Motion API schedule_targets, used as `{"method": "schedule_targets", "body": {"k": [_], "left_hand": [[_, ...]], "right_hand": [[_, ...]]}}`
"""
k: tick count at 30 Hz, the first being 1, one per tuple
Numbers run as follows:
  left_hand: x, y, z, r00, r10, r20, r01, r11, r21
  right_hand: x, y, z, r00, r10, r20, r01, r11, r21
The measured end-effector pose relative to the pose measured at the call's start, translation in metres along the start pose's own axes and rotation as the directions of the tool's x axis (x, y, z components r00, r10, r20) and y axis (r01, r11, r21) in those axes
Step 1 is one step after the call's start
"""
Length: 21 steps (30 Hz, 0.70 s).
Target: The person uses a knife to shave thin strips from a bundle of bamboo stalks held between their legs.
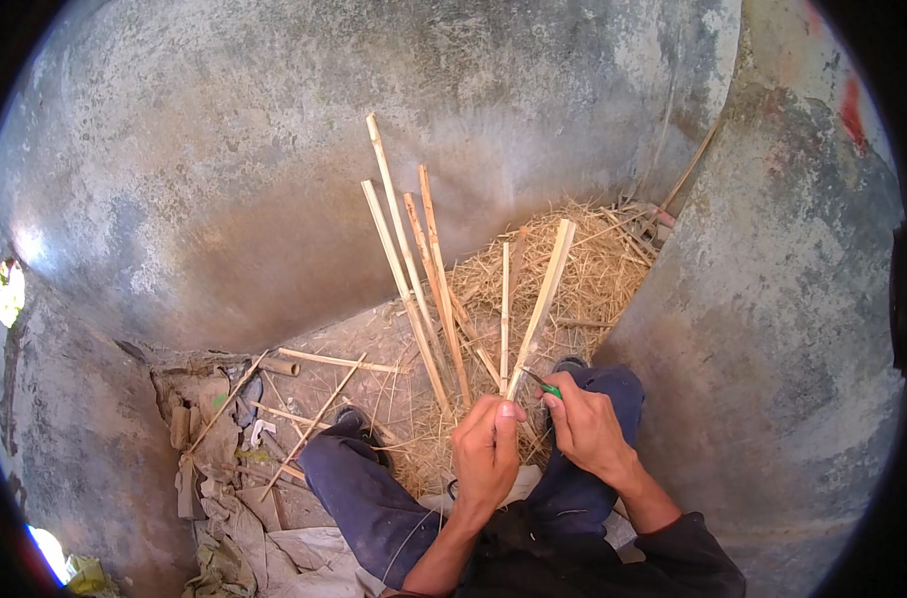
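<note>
My left hand (485, 453) is closed around the lower end of a pale split bamboo strip (545, 294), which slants up and away to the right. Just right of it, my right hand (585, 424) grips a small green-handled knife (552, 390). Its thin dark blade touches or nearly touches the strip above my left thumb; which, I cannot tell. A narrower strip (505, 309) rises beside the held one, its lower end hidden near my left fingers. Several longer bamboo strips (439, 284) lean in a bunch in front of my left hand.
Straw and shavings (593, 254) are heaped against the grey wall (304, 169). At the left, loose sticks (319, 424) lie on the floor near crumpled cloth (234, 543). Another wall (772, 329) stands close on the right. My bent legs (359, 493) frame the work.
</note>
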<state>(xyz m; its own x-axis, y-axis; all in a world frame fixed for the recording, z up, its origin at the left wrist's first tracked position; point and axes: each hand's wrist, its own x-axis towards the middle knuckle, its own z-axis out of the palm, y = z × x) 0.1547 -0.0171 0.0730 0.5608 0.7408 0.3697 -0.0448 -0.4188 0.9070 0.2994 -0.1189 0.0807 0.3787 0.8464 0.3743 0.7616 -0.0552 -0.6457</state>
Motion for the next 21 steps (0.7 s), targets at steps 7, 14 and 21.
{"method": "schedule_targets", "body": {"k": [7, 14, 21], "left_hand": [[0.001, 0.001, 0.004, 0.998, 0.042, -0.040, -0.042, 0.999, 0.019], [-0.010, -0.005, 0.014, 0.996, 0.071, -0.057, -0.060, 0.981, 0.182], [-0.011, -0.004, 0.027, 0.999, 0.029, -0.035, -0.017, 0.947, 0.321]], "right_hand": [[0.002, -0.003, -0.001, 1.000, -0.014, 0.005, 0.014, 1.000, -0.022], [0.002, -0.006, -0.007, 1.000, -0.004, 0.030, 0.007, 0.993, -0.116], [0.000, -0.012, -0.012, 0.989, 0.128, 0.077, -0.104, 0.960, -0.260]]}}
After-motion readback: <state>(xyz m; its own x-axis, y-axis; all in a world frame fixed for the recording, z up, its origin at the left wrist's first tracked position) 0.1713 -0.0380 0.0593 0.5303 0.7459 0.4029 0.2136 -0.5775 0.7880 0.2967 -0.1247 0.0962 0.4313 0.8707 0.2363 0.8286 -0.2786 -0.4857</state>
